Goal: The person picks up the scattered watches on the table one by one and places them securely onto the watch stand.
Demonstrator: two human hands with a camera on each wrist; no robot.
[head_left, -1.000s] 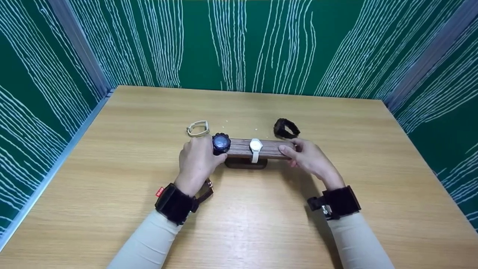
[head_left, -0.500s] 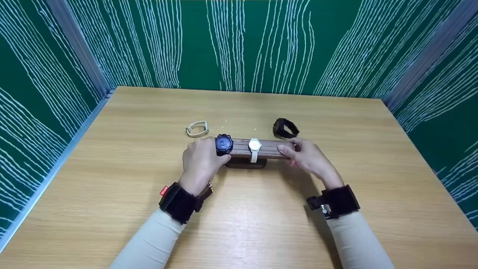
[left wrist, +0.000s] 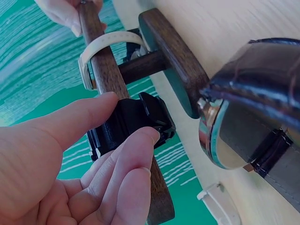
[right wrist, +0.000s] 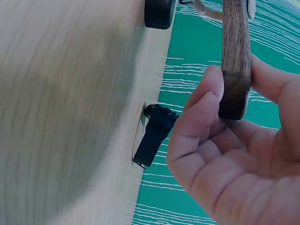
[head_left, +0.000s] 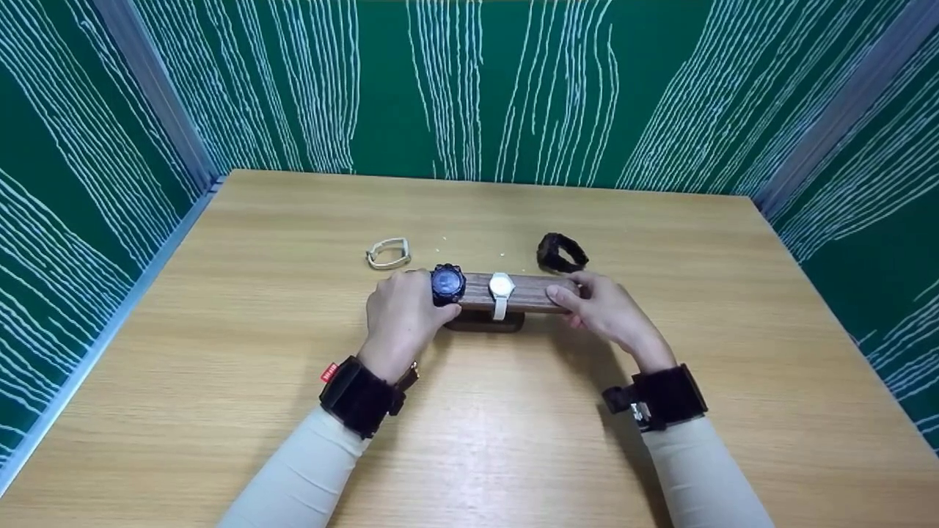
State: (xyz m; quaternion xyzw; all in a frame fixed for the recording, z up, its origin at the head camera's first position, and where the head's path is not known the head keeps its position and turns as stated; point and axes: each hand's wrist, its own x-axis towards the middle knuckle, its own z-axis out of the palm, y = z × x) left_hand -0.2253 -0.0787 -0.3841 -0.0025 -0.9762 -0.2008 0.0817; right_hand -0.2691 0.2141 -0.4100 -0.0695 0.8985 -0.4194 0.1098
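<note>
A dark wooden watch stand (head_left: pixel 539 292) with a crossbar on a base is at the middle of the table. My left hand (head_left: pixel 402 312) grips a black digital watch (head_left: pixel 447 283) looped round the bar's left part; in the left wrist view, thumb and fingers hold its black strap (left wrist: pixel 124 122). A white watch (head_left: pixel 502 286) hangs round the bar's middle, apart from the black one. My right hand (head_left: pixel 605 308) pinches the bar's right end, thumb on one side and fingers on the other, as the right wrist view shows at the bar (right wrist: pixel 236 61).
Behind the stand lie a pale-strapped watch (head_left: pixel 389 254) on the left and another black watch (head_left: pixel 562 252) on the right. A brown leather-strap watch (left wrist: pixel 262 79) stands on the table close to my left wrist. Green walls rise past the table's edges.
My left hand has slid the black watch a little to the right along the bar, closer to the white watch. My right hand stays at the bar's end.
</note>
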